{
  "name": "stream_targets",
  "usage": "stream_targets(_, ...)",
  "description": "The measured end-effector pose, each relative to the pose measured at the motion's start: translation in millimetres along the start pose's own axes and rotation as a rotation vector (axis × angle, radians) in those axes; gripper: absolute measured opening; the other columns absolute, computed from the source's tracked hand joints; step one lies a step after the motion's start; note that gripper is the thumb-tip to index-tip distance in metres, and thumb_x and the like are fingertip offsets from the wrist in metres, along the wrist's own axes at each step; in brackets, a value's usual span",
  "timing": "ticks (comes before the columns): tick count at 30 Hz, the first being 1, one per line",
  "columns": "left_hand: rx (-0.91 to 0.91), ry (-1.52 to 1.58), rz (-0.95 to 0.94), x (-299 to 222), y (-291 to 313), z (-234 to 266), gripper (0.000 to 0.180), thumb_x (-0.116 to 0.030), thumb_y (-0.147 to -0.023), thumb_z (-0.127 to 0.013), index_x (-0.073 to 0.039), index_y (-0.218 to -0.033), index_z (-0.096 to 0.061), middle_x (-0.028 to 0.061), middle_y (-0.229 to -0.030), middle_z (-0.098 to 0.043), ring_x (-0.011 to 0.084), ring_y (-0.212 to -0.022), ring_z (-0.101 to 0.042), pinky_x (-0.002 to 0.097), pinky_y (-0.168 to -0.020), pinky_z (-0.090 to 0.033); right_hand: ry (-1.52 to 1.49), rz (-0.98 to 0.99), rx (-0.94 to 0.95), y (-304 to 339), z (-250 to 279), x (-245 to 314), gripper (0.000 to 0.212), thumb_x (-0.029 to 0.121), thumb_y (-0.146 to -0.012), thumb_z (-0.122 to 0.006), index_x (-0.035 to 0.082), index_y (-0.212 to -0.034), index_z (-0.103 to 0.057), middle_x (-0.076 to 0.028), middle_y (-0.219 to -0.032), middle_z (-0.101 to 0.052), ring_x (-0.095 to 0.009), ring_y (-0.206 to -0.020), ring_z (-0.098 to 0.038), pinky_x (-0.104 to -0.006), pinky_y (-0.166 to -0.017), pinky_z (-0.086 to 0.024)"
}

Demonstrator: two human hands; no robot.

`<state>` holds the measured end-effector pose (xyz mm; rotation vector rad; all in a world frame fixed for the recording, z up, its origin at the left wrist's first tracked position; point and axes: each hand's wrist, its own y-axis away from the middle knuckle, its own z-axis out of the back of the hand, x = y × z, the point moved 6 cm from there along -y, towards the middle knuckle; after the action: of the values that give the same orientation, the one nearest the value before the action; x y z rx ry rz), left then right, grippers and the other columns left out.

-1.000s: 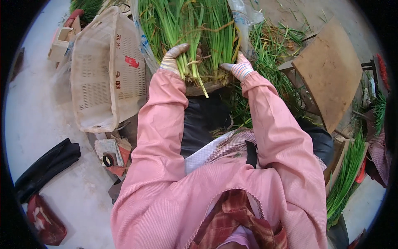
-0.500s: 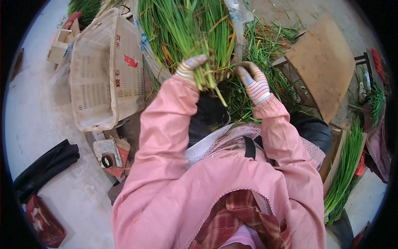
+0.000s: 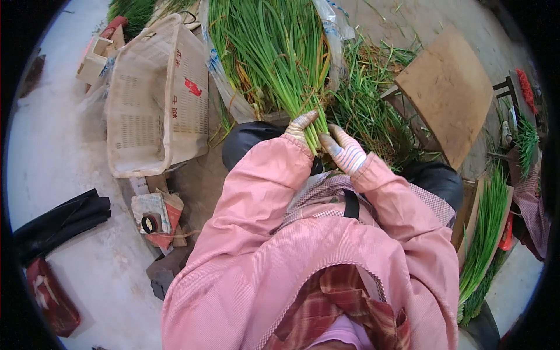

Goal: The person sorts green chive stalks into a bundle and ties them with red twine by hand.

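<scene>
- A thick bunch of long green chive-like stalks is held upright in front of the pink-sleeved person, root ends down near the lap, tops fanning out over a clear plastic sack on the ground.
- The left hand, in a striped knit glove, is closed around the lower stalks on the left of the bunch.
- The right hand, gloved the same way, is pressed against the same root end from the right, fingers curled on the stalks.
- Looks like the gathering and squaring-up step: the root ends are being pinched together into one tidy bundle, judging by the grip.
- Whatever follows, a firm squeeze at the base seems needed, or loose stalks could slip out.
- A pale woven plastic basket is tipped on its side to the left, well apart from the hands.
- More loose greens are strewn to the right, beside a brown cardboard sheet.
- A second laid-out row of green stalks is seen at far right.
</scene>
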<state>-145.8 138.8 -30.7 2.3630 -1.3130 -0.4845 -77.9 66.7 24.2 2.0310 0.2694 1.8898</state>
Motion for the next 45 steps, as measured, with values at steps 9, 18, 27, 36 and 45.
stream_targets(9, -0.069, 0.145, -0.07, 26.6, 3.9, 6.3, 0.023, -0.013, -0.077, -0.056, -0.001, -0.097, -0.055, 0.0136, -0.089, -0.06, 0.027, -0.083, -0.056, 0.0405, -0.077, -0.046, 0.327, 0.225, -0.452, -33.2, 8.6, -24.0, 0.028, 0.022, -0.084, -0.048, -0.001, -0.099, -0.05, -0.015, -0.091, -0.056, -0.024, -0.081, -0.054, -0.0297, -0.073, -0.042)
stream_targets(18, -0.128, -0.532, -0.108, -10.8, 57.1, -30.5, 0.029, -0.007, -0.073, -0.058, -0.001, -0.1, -0.053, 0.0115, -0.087, -0.059, 0.0228, -0.076, -0.058, 0.0367, -0.067, -0.049, 0.214, 0.267, 0.25, -1.4, 9.3, 29.9, 0.04, 0.024, -0.08, -0.052, 0.001, -0.112, -0.045, -0.013, -0.1, -0.057, -0.019, -0.09, -0.054, -0.0279, -0.076, -0.042)
stream_targets(27, 0.025, -0.817, -0.396, -100.3, 146.2, -87.5, 0.046, 0.002, -0.064, -0.062, -0.003, -0.108, -0.048, 0.0122, -0.085, -0.059, 0.0161, -0.057, -0.056, 0.0266, -0.048, -0.047, -0.005, -0.139, 0.187, 11.2, 42.2, -6.1, 0.023, 0.016, -0.08, -0.054, 0.004, -0.1, -0.055, -0.002, -0.084, -0.057, -0.009, -0.074, -0.05, -0.0227, -0.065, -0.042)
stream_targets(36, 0.142, -0.946, -0.336, -69.9, 148.4, -109.3, 0.055, 0.004, -0.06, -0.066, -0.002, -0.111, -0.047, 0.0114, -0.084, -0.059, 0.0167, -0.053, -0.054, 0.0252, -0.046, -0.043, 0.161, 0.759, -0.26, 67.7, 50.8, 156.4, 0.025, 0.005, -0.076, -0.053, 0.002, -0.101, -0.052, -0.007, -0.079, -0.057, -0.01, -0.065, -0.05, -0.0221, -0.062, -0.042)
stream_targets(45, 0.341, -1.216, -0.431, -11.1, 112.2, -144.6, 0.043, 0.005, -0.061, -0.062, -0.003, -0.101, -0.051, 0.0097, -0.075, -0.058, 0.017, -0.049, -0.052, 0.026, -0.04, -0.041, 1.278, 0.702, -0.378, 75.5, 53.7, 196.2, 0.04, 0.019, -0.071, -0.06, 0.005, -0.104, -0.043, -0.016, -0.063, -0.053, -0.032, -0.06, -0.054, -0.0385, -0.055, -0.044)
